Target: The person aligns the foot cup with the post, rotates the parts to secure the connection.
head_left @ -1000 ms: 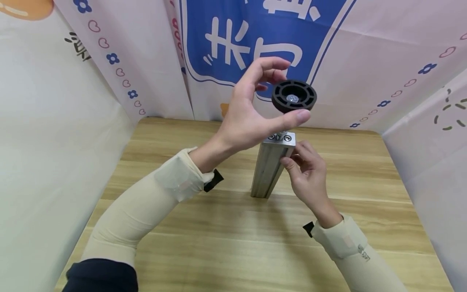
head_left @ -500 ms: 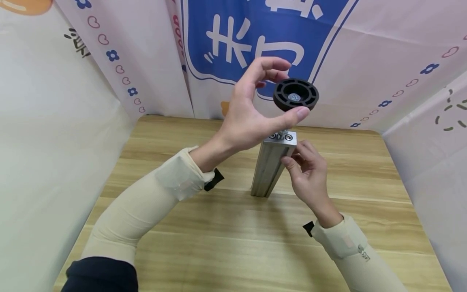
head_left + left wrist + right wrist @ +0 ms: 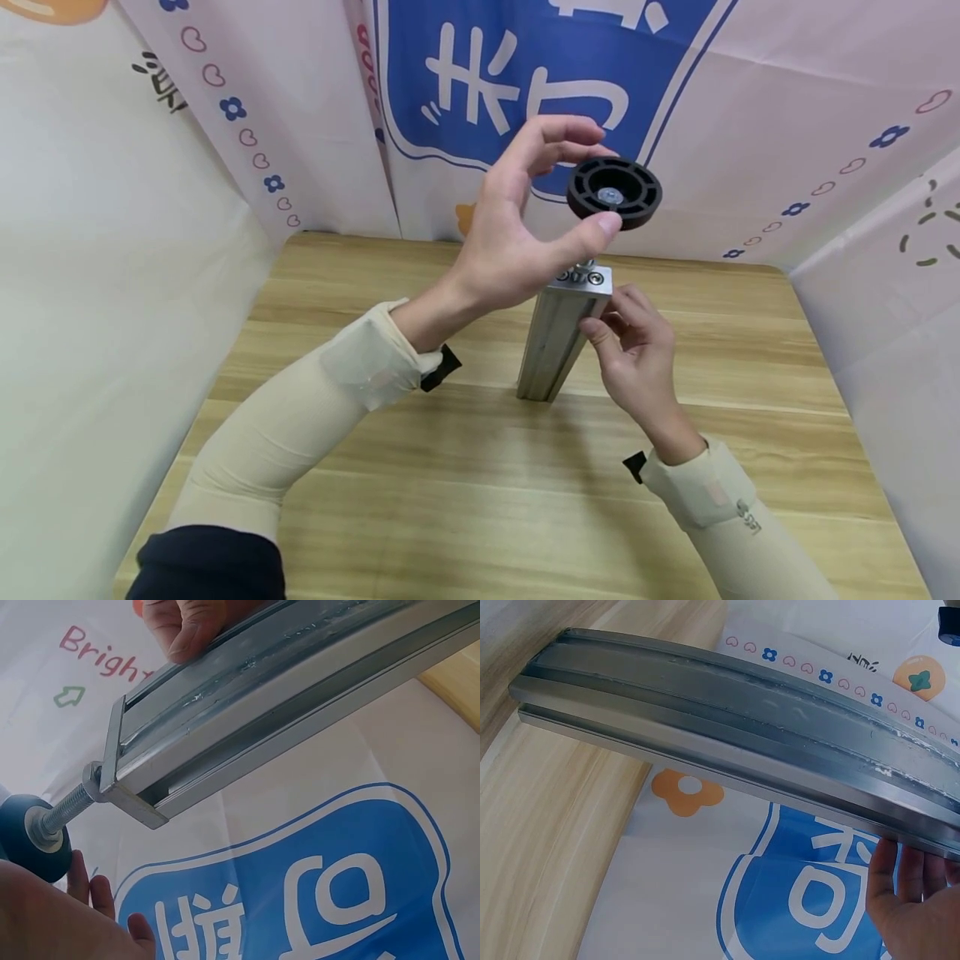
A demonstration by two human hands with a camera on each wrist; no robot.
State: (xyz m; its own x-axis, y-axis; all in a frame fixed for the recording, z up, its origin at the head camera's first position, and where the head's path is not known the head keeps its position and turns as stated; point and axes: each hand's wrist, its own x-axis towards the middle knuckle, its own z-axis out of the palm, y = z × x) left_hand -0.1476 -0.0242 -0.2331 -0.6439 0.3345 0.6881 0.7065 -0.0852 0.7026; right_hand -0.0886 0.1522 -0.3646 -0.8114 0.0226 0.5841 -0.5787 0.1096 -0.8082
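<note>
An aluminium profile (image 3: 553,337) stands upright on the wooden table, with a metal end plate (image 3: 114,750) across its top. From this plate a threaded stem (image 3: 69,807) with a nut rises to a black round levelling foot (image 3: 636,215), whose underside has ribs and a screw in the centre. My left hand (image 3: 504,229) is curled around the foot, thumb at the near rim and fingertips by the far rim. Lower down, my right hand (image 3: 636,362) grips the profile near its upper end, thumb on the near side; its fingertips (image 3: 886,855) touch the profile's edge.
The wooden table (image 3: 450,500) extends around the profile's base. Printed white cloth (image 3: 810,125) with a blue sign pattern hangs behind the table, and white cloth (image 3: 97,292) covers the sides. Cream sleeves (image 3: 300,425) with small black wrist pieces cover both forearms.
The left thumb has slid leftward along the foot's rim, and its fingers have shifted slightly. The foot and profile top appear a little farther right and higher. The right hand keeps its hold.
</note>
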